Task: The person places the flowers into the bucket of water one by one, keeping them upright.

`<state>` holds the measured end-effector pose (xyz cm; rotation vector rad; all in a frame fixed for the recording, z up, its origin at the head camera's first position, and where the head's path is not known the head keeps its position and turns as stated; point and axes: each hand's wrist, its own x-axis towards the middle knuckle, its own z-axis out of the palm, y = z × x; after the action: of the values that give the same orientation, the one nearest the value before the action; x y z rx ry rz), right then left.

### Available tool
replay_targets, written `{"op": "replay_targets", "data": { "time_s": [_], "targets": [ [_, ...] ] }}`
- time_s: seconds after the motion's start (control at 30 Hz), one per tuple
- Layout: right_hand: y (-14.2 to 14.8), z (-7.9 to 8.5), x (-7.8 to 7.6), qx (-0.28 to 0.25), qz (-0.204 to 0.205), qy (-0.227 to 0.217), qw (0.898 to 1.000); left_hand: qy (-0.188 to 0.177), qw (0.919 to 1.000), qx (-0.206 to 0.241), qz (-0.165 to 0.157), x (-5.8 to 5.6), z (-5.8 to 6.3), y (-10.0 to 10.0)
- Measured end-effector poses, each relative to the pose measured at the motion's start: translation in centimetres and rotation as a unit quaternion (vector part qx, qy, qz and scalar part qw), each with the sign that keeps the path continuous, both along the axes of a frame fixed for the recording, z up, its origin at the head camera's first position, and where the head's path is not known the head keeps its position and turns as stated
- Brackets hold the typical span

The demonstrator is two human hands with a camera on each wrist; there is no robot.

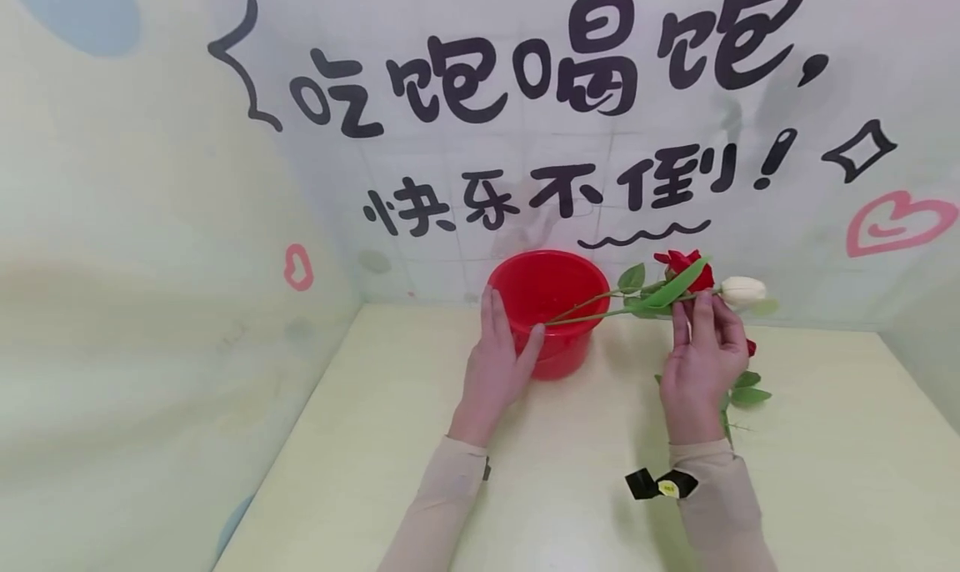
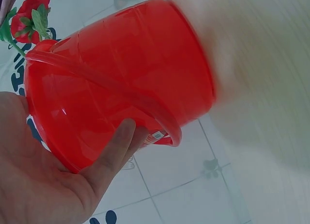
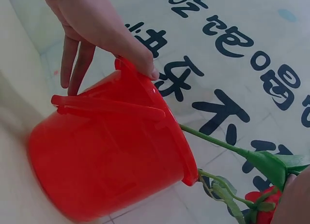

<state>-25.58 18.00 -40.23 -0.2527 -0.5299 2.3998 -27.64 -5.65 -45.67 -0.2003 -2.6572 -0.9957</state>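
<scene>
A red plastic bucket (image 1: 558, 355) stands upright on the table against the back wall. My left hand (image 1: 498, 363) holds it at the near left: the thumb is at the rim and the fingers lie along the outer side. To the right, my right hand (image 1: 701, 359) pinches the stems of an artificial red rose (image 1: 684, 265) and a white tulip (image 1: 742, 290) close below the blooms. Both flowers lie almost level, blooms to the right, and their green stems (image 1: 592, 315) reach over the rim into the bucket. The bucket's handle (image 2: 111, 88) hangs down its side.
Another red rose with green leaves (image 1: 750, 397) lies on the table (image 1: 570, 472), partly hidden beneath my right hand and forearm. Behind the bucket rises a wall sheet (image 1: 450, 155) with black lettering. A pale side wall (image 1: 150, 305) borders the table on the left.
</scene>
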Motion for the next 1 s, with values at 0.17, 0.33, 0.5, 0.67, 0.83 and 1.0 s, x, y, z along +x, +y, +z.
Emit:
{"op": "replay_targets", "data": {
  "time_s": [0.17, 0.33, 0.5, 0.67, 0.83, 1.0],
  "targets": [
    [-0.6, -0.6, -0.4, 0.004, 0.001, 0.001, 1.0, 0.0, 1.0, -0.005, 0.007, -0.1, 0.2, -0.2],
    [-1.0, -0.9, -0.6, 0.021, -0.005, -0.008, 1.0, -0.006, 0.9999, 0.0, 0.009, 0.1, 0.2, 0.1],
    [-1.4, -1.2, -0.7, 0.036, 0.005, -0.02, 0.999, -0.016, 0.9998, 0.002, 0.013, 0.2, 0.1, 0.3],
    [-1.8, -1.6, -0.7, 0.049, 0.019, -0.016, 0.998, -0.015, 0.9997, 0.004, 0.018, 0.3, 0.0, 0.2],
    [-2.1, -2.0, -0.9, 0.064, 0.043, -0.017, 0.997, -0.007, 0.9998, 0.003, 0.018, 0.2, 0.0, 0.2],
    [-2.2, -2.2, -1.1, 0.069, 0.059, -0.031, 0.995, -0.006, 0.9998, 0.0, 0.019, 0.2, -0.1, 0.3]
  ]
}}
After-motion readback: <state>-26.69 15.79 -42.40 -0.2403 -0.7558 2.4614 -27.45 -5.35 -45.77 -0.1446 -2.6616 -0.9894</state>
